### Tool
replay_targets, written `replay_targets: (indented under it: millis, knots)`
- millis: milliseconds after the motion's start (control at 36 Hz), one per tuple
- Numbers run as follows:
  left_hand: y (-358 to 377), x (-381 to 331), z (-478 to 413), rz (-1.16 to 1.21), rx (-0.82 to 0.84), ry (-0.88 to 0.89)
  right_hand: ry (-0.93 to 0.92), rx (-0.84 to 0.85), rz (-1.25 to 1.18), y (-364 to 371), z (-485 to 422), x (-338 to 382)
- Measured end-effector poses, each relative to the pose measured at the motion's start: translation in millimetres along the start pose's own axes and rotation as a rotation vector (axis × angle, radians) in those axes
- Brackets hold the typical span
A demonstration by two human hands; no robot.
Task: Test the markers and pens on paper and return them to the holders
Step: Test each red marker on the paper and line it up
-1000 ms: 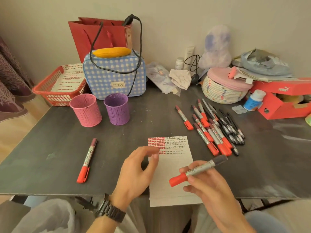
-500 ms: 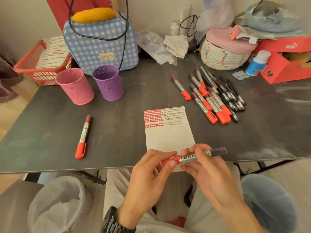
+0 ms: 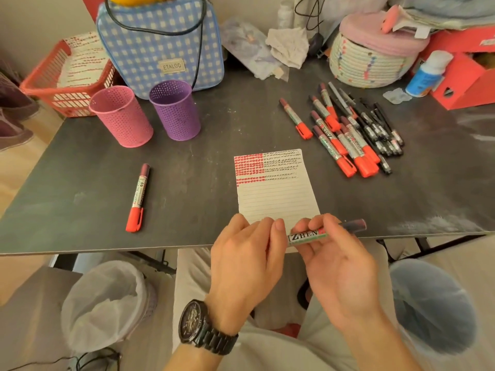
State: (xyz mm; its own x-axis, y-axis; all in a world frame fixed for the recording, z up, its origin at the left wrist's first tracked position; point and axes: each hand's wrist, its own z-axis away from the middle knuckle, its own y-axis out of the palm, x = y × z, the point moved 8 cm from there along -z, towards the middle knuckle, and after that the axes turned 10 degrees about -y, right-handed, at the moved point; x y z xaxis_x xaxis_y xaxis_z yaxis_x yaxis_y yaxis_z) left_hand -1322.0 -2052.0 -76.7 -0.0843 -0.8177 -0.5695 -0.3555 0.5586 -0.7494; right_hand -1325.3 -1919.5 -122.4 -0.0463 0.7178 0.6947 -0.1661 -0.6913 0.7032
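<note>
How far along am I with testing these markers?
Early. Done: rows of red and black test marks on the lined paper. In hand: left hand and right hand grip one marker. Left: the marker-and-pen pile and a lone marker lie on the table; nothing sticks out of the pink holder or purple holder.

One view only: head-worn, wide-angle. It sits above the near edge of the table [image 3: 80, 183], facing forward and steeply down. Nearest the lens, low-centre: left hand [image 3: 246, 263], right hand [image 3: 337, 266] and the marker [image 3: 308, 235] they hold. Wall [image 3: 40, 17] along the top edge.
</note>
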Motion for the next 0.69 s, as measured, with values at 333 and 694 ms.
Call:
replay_targets:
  millis: [333, 694]
  knots:
    - [8.1, -2.0, 3.7, -0.06, -0.181, 0.083, 0.111, -0.367, -0.311, 1.0, -9.2, -9.3]
    - [-4.7, 23.5, -0.8, 0.041, 0.014, -0.19, 0.036, -0.137, -0.238, 26.2, -28.1, -0.5]
